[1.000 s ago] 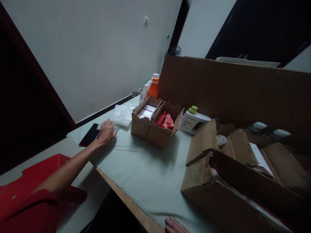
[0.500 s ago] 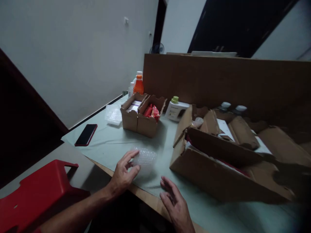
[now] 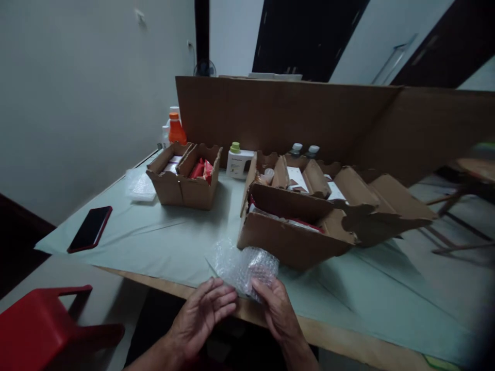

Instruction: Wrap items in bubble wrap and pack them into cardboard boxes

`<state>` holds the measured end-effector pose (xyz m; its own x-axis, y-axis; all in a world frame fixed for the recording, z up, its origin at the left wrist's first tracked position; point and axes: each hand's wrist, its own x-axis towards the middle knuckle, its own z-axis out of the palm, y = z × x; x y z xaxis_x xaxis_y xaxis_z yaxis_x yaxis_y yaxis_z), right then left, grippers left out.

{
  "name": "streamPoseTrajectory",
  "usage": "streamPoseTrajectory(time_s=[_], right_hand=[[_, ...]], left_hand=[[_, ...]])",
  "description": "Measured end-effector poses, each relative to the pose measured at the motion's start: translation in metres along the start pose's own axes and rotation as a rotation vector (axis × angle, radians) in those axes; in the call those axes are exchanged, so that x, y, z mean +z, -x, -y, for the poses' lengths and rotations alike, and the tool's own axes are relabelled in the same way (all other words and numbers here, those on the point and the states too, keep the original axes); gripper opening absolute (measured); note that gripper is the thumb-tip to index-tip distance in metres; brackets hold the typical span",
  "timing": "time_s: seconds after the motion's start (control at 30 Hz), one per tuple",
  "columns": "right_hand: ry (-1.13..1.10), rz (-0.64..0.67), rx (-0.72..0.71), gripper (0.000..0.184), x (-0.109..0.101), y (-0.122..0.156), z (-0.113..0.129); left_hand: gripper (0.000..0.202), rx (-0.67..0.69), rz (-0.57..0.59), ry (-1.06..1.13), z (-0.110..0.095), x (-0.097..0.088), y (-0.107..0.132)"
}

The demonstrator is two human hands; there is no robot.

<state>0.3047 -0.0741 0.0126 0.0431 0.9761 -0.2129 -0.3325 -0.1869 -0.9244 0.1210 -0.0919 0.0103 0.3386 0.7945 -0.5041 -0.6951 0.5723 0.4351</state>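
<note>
A crumpled sheet of clear bubble wrap [image 3: 242, 264] lies at the near edge of the table [image 3: 166, 242]. My right hand [image 3: 275, 306] grips its near right side, fingers curled into the plastic. My left hand [image 3: 203, 315] is just beside it, fingers together and touching the wrap's near left edge. Right behind the wrap stands a large open cardboard box [image 3: 297, 226] with red and white contents.
A smaller open cardboard box [image 3: 181, 178] with red packets sits at the back left, with a clear bag [image 3: 139, 185], an orange bottle [image 3: 177, 131] and a white bottle [image 3: 238, 159] nearby. A dark phone [image 3: 90, 229] lies left. A tall cardboard sheet [image 3: 309, 118] stands behind. A red stool [image 3: 34, 324] is below.
The left hand came back from the phone area with the bubble wrap to the near table edge. The right hand closed on the wrap. The view swung right.
</note>
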Motion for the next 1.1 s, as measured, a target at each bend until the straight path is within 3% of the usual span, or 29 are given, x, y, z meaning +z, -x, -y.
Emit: streamPoseTrajectory(time_s=[0.1, 0.2, 0.3, 0.37, 0.43, 0.5, 0.57, 0.67, 0.83, 0.93, 1.1], right_hand=[[-0.022, 0.108, 0.080, 0.044, -0.005, 0.018, 0.013], [0.049, 0.142, 0.107, 0.045, -0.021, 0.029, 0.021], [0.302, 0.074, 0.056, 0.042, -0.049, 0.026, 0.023], [0.559, -0.062, -0.018, 0.045, -0.073, 0.021, 0.022], [0.790, -0.293, -0.140, 0.051, -0.098, 0.019, 0.022], [0.931, -0.494, -0.264, 0.053, -0.118, 0.021, 0.025], [0.992, -0.577, -0.368, 0.054, -0.132, 0.021, 0.033], [1.003, -0.573, -0.443, 0.061, -0.136, 0.008, 0.050], [0.894, -0.410, -0.353, 0.060, -0.129, -0.040, 0.064], [0.854, -0.367, -0.366, 0.055, -0.128, -0.057, 0.062], [0.846, -0.372, -0.399, 0.048, -0.124, -0.068, 0.062]], left_hand=[[0.038, -0.014, 0.039, 0.022, -0.005, 0.008, -0.017], [0.033, 0.162, -0.103, -0.062, -0.013, 0.010, -0.037], [0.049, 0.327, -0.197, -0.254, -0.021, 0.003, -0.049], [0.066, 0.393, -0.229, -0.409, -0.025, -0.007, -0.051], [0.077, 0.482, -0.283, -0.574, -0.029, -0.016, -0.051], [0.077, 0.617, -0.324, -0.775, -0.031, -0.022, -0.050], [0.069, 0.753, -0.315, -0.988, -0.033, -0.019, -0.052], [0.064, 0.843, -0.169, -1.182, -0.033, 0.004, -0.065], [0.073, 0.829, 0.044, -1.186, -0.024, 0.048, -0.102], [0.073, 0.835, 0.086, -1.173, -0.016, 0.054, -0.117], [0.076, 0.911, 0.054, -1.209, -0.010, 0.056, -0.127]])
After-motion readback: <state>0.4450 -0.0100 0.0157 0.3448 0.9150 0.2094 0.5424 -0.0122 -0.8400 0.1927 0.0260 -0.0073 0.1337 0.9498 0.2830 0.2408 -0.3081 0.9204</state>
